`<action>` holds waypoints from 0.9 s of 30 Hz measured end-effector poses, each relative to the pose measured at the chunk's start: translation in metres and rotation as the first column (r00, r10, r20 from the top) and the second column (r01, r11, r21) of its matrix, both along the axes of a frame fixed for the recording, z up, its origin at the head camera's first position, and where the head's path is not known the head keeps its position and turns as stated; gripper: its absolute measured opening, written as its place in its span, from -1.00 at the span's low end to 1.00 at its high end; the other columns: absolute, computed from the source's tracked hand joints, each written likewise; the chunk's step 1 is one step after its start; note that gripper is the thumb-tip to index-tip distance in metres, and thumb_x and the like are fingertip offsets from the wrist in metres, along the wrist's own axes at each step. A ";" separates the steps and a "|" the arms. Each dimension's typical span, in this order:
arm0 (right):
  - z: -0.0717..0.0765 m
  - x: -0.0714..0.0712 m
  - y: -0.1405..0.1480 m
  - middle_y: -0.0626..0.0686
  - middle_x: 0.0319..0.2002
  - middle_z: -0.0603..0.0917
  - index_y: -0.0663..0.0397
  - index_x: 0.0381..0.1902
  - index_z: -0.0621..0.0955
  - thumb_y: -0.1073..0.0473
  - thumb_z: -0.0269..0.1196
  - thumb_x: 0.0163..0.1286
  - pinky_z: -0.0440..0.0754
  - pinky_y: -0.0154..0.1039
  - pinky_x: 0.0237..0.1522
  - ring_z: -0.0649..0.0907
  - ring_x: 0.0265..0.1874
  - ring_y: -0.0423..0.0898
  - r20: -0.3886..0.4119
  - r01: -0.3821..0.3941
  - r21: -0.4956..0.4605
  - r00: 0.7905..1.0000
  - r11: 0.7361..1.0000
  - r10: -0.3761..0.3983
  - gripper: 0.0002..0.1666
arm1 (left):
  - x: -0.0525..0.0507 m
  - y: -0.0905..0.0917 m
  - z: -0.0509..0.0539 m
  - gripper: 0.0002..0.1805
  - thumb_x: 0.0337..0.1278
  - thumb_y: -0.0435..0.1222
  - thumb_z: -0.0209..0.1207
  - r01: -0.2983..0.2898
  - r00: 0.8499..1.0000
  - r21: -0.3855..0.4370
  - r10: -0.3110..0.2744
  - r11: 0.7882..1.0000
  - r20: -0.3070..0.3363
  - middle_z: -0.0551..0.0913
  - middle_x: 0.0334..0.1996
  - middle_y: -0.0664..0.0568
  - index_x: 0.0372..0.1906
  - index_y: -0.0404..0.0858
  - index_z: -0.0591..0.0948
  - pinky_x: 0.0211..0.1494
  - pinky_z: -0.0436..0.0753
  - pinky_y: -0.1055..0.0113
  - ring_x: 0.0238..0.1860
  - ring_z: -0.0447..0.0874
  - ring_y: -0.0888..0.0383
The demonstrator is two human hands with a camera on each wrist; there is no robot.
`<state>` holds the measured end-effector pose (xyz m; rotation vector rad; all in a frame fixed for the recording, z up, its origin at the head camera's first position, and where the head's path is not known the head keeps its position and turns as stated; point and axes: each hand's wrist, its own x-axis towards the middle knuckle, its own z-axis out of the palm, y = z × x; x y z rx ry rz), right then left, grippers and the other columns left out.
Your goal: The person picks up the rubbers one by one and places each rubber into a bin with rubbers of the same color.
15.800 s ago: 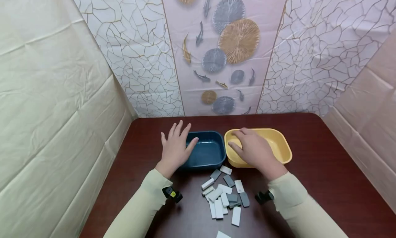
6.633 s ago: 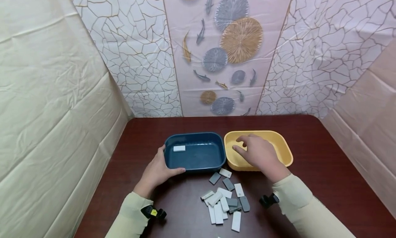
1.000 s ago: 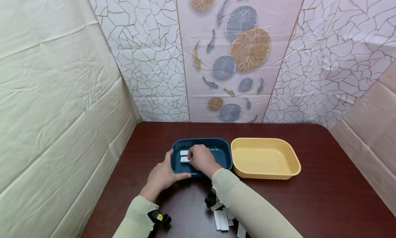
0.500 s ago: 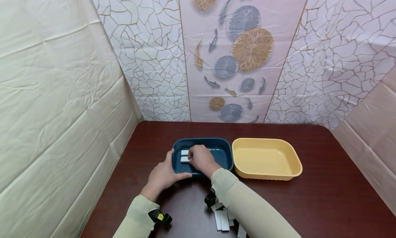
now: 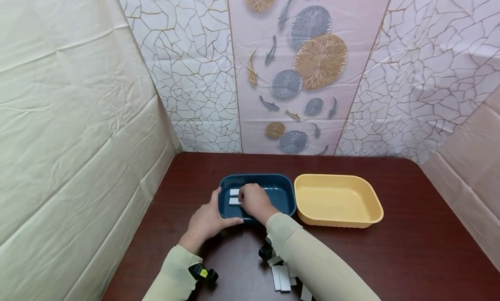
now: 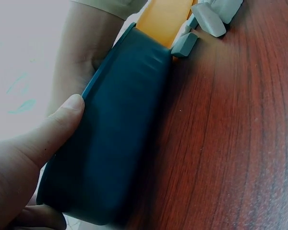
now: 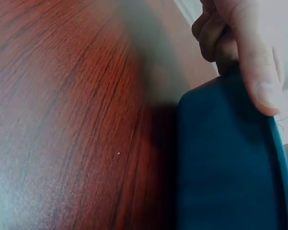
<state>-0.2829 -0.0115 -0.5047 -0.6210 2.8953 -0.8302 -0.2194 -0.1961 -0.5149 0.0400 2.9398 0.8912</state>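
Observation:
At the left end of a blue plastic bin (image 5: 281,201), my left hand (image 5: 205,220) grips the corner, thumb along the front rim and fingers round the side. Two flat white blocks lie in the bin's left part, a farther white block (image 5: 234,192) and a nearer white block (image 5: 234,201), roughly parallel. My right hand (image 5: 255,201) reaches into the bin with curled fingers at the right end of the nearer block, pinching it; the fingertips are hidden. The left wrist view shows the bin's outer wall (image 6: 115,120). In the right wrist view, the left hand (image 7: 252,48) holds the bin.
A yellow bin (image 5: 337,201) stands right beside the blue one. Loose white blocks (image 5: 281,278) lie on the table below, partly covered by the right sleeve (image 5: 312,259); a grey block (image 6: 185,45) shows in the left wrist view. Curtains surround the table.
Since 6.6 seconds ago, my right hand has moved from over the yellow bin into the blue one, where a second white block now lies. During the last second both hands stay almost still.

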 end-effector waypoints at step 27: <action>0.001 -0.003 0.010 -0.05 -0.16 0.79 0.01 -0.14 0.86 0.33 0.42 0.51 0.77 -0.12 -0.11 0.69 -0.29 -0.16 0.007 -0.031 0.020 0.999 0.999 0.031 -0.87 | 0.001 0.000 -0.001 0.48 -0.07 0.46 0.53 0.001 1.000 0.013 -0.001 1.000 -0.024 0.74 0.19 -0.24 0.78 -0.17 0.05 -0.07 0.76 -0.09 -0.19 0.74 -0.02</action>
